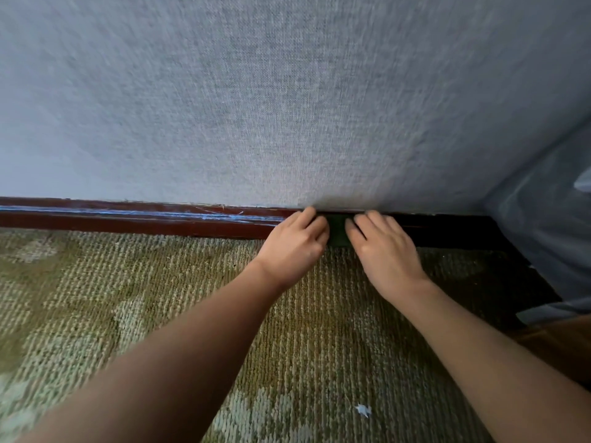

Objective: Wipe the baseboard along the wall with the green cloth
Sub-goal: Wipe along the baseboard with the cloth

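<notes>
Two hands pin the dark green cloth point(337, 232) to the glossy red-brown baseboard point(128, 219): left hand point(295, 246) curled round one end, right hand point(385, 249) pressing with straighter fingers; woven grey wall point(256, 107) above, looped carpet point(144, 298) below.

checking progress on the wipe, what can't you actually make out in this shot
Green cloth: head view, mostly covered by the left hand and right hand; pinch or press unclear.
Baseboard right of the hands: in deep shadow, dust unreadable.
Pale scrap on the carpet: too small to identify.
Brown thing: cut off by right edge.
</notes>
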Available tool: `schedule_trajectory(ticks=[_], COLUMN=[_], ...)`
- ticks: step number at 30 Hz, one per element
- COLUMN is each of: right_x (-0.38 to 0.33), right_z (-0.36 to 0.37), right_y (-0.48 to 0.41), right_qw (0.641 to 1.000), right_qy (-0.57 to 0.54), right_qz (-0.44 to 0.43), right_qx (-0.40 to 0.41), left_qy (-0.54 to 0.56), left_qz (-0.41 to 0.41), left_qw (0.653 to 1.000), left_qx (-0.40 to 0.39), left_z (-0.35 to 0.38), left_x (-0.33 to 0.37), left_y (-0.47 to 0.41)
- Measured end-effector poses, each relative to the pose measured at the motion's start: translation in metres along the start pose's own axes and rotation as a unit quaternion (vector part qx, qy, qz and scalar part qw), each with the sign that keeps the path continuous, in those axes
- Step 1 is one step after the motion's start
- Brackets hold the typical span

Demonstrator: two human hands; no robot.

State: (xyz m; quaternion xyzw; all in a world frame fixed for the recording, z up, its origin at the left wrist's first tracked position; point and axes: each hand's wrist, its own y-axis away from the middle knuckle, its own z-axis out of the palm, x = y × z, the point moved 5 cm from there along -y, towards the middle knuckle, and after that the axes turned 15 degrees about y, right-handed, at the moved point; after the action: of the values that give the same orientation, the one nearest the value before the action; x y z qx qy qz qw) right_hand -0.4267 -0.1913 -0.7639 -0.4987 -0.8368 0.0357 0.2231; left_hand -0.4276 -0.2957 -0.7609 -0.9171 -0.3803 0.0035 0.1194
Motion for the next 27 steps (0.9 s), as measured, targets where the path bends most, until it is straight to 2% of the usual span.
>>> schedule_trajectory(ticks=[5,9,15,20,27], right_x=[-0.003,0.001,-0.019,-0.005,-0.01], right_z=[0.005,0.002,0.003,0.002,0.019], right_y=[0.003,-0.001,0.02,0.01,0.009], right_qw=[0.999,0.998,0.998,0.994,0.993], right_qy=[-0.032,-0.043,0.023,0.081,0.093], right_qz=[0.026,0.053,-0.059,-0.063,-0.068], right_qx=[-0.007,0.006,-0.013,0.04,0.034], left_qy=[0.017,0.009,-0.034,-0.047,-0.054], left_qz=[-0.013,0.009,0.096,0.082,0.083], left_qw=[1.0,1.0,0.994,0.995,0.995], left_qx=[0.009,0.0,-0.034,0.016,-0.002], left_z=[0.006,0.006,0.017,0.01,0.026], left_x=[-0.003,-0.002,0.008,0.009,0.003], left_y=[-0.002,-0.002,0.027,0.008,0.004])
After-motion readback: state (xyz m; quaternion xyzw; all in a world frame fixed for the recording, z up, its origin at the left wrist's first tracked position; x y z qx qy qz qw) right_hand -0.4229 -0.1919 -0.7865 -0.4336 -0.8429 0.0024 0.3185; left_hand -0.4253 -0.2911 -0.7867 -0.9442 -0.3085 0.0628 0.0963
